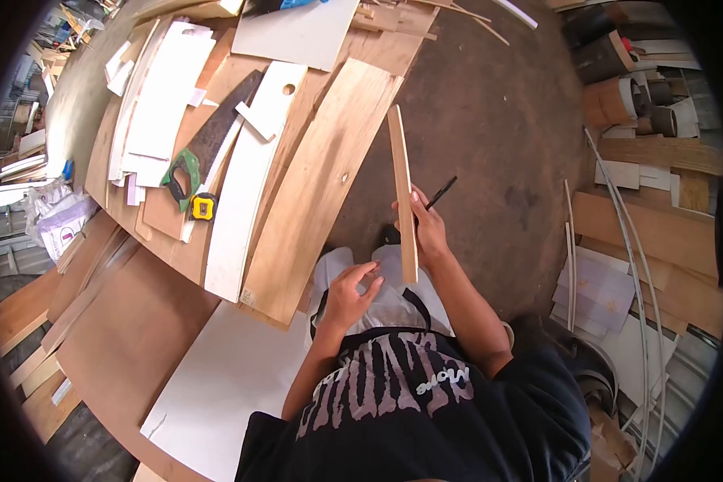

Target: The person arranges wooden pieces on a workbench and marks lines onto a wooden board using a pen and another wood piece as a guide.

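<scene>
My right hand (430, 233) is closed around a narrow wooden strip (404, 193) held nearly upright, and a black pen (442, 193) sticks out between its fingers. In front of my body, my left hand (352, 296) has its fingers apart and holds nothing. Beside it lies a long wooden board (321, 193) on the workbench (104, 173). A white board (253, 193) lies along that one, with a small white piece (255, 121) across it. Farther left are a green-handled saw (209, 140) and a yellow tape measure (203, 206).
White panels (165, 88) are stacked at the bench's left, and a pale sheet (293, 32) lies at its far end. A large white sheet (225, 386) is low on the left. Boards (651, 233) and long thin strips (618, 209) stand on the right, beyond the brown floor (490, 145).
</scene>
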{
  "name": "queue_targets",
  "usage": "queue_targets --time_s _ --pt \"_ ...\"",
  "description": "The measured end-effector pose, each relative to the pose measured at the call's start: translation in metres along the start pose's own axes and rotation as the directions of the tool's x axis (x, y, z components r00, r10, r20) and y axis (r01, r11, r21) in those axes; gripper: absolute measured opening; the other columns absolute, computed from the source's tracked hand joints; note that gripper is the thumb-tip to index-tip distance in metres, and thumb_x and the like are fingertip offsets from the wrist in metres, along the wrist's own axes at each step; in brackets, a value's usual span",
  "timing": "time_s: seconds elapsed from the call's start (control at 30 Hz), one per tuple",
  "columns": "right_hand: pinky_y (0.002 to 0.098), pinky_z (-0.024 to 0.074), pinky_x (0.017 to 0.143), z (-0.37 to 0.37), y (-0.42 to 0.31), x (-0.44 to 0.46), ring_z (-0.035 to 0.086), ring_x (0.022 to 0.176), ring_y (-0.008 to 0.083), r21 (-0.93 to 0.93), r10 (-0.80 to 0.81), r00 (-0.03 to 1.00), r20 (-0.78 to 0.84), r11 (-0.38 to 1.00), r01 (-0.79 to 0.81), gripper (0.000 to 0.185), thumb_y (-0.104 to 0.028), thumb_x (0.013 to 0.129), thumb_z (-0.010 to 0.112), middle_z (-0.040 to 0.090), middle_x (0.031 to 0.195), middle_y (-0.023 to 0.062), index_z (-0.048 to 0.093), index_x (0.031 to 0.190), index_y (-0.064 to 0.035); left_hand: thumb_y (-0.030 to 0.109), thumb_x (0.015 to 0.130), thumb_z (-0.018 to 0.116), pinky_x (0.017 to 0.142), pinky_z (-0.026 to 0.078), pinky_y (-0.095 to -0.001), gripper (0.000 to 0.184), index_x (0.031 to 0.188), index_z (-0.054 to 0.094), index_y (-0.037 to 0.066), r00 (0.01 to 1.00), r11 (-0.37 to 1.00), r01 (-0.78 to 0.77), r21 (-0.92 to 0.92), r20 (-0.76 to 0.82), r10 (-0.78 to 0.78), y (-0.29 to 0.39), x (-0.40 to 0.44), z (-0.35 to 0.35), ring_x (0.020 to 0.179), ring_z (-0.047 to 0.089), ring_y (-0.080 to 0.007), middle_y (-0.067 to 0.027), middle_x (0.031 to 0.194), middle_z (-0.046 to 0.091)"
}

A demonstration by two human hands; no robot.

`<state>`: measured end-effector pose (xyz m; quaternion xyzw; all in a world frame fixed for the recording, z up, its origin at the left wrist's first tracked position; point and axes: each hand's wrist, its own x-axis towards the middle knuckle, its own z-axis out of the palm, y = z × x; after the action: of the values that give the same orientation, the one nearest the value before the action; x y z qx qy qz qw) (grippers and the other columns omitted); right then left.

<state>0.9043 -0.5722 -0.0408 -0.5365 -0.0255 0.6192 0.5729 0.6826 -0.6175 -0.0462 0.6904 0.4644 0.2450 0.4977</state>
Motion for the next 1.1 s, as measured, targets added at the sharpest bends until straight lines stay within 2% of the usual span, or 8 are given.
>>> queue_targets --time_s 0.17,0.2,0.33,0.4,0.53,0.7,0.9,1.1 --pt "0.0261 0.0422 0.067 -0.009 0.012 0.002 0.05 0.072 0.0044 0.017 -0.079 0.997 0.011 0.997 0.079 0.05 -0.03 0.112 0.063 0.059 0.089 -0.006 0.054 0.155 -0.005 0.015 0.096 0.079 0.09 0.06 -0.0366 0.032 0.124 0.076 0.0 0.998 0.996 -0.012 0.085 -0.061 0.017 -0.01 -0.003 -0.034 0.098 0.079 -0.0239 -0.0152 0.111 0.081" --pt "0.0255 0.0373 0.065 -0.002 0.013 -0.004 0.046 0.069 0.0031 0.039 -0.099 0.995 0.004 0.994 0.099 0.043 -0.028 0.111 0.066 0.052 0.082 -0.0088 0.061 0.146 -0.0039 0.015 0.097 0.079 0.091 0.06 -0.0364 0.031 0.124 0.077 0.001 0.994 0.999 0.035 0.026 -0.101 -0.032 -0.01 -0.003 -0.042 0.098 0.079 -0.0239 -0.0152 0.11 0.081" --pt "0.0224 0.0365 0.064 0.014 0.034 0.001 0.047 0.07 0.0029 -0.046 -0.096 0.993 -0.071 0.995 0.093 0.032 -0.029 0.112 0.064 0.059 0.09 -0.0079 0.068 0.134 -0.0071 0.018 0.099 0.076 0.091 0.06 -0.0355 0.03 0.124 0.077 0.001 0.983 0.992 0.088 -0.094 -0.151 -0.102 -0.019 -0.01 -0.07 0.098 0.079 -0.0238 -0.0154 0.11 0.082" --pt "0.0238 0.0376 0.066 0.032 0.051 0.005 0.045 0.067 0.003 -0.135 -0.182 0.979 -0.095 0.977 0.168 0.024 -0.031 0.112 0.065 0.053 0.081 -0.0094 0.072 0.119 -0.0099 0.019 0.1 0.076 0.091 0.06 -0.0353 0.03 0.124 0.077 0.0 0.981 0.989 0.092 -0.117 -0.158 -0.11 -0.033 -0.014 -0.081 0.098 0.079 -0.0236 -0.0155 0.11 0.082" --pt "0.0248 0.0398 0.068 0.056 0.088 0.011 0.05 0.076 0.0029 -0.178 -0.237 0.964 -0.118 0.96 0.214 0.023 -0.03 0.113 0.063 0.06 0.089 -0.009 0.072 0.116 -0.0088 0.02 0.101 0.074 0.092 0.06 -0.0358 0.03 0.123 0.077 0.0 0.984 0.987 0.114 -0.116 -0.122 -0.128 -0.06 -0.032 -0.096 0.1 0.079 -0.0241 -0.0157 0.11 0.082" --pt "0.0254 0.0396 0.069 0.061 0.126 0.017 0.049 0.078 0.0032 -0.171 -0.234 0.956 -0.178 0.964 0.204 0.027 -0.027 0.113 0.061 0.061 0.091 -0.0081 0.071 0.128 -0.0059 0.019 0.101 0.075 0.094 0.059 -0.0369 0.029 0.122 0.077 0.0 0.986 0.988 0.146 -0.048 -0.069 -0.149 -0.097 -0.046 -0.117 0.102 0.078 -0.026 -0.0156 0.111 0.081" --pt "0.0271 0.0396 0.065 0.062 0.17 0.02 0.047 0.075 0.0048 -0.161 -0.26 0.933 -0.249 0.961 0.225 0.033 -0.021 0.11 0.067 0.064 0.095 -0.0057 0.069 0.138 -0.0029 0.015 0.097 0.077 0.095 0.058 -0.0424 0.025 0.119 0.077 0.002 0.997 0.998 0.033 0.047 -0.068 -0.03 -0.12 -0.038 -0.131 0.109 0.074 -0.0319 -0.0145 0.112 0.079" --pt "0.0238 0.0412 0.067 0.065 0.188 0.044 0.051 0.078 0.004 -0.264 -0.265 0.937 -0.226 0.943 0.203 0.043 -0.017 0.108 0.069 0.069 0.104 -0.0019 0.061 0.148 -0.0024 0.016 0.089 0.087 0.095 0.058 -0.0431 0.037 0.121 0.076 0.003 0.988 0.986 -0.136 0.097 -0.057 0.142 -0.127 -0.002 -0.116 0.113 0.071 -0.0344 -0.0144 0.123 0.074"
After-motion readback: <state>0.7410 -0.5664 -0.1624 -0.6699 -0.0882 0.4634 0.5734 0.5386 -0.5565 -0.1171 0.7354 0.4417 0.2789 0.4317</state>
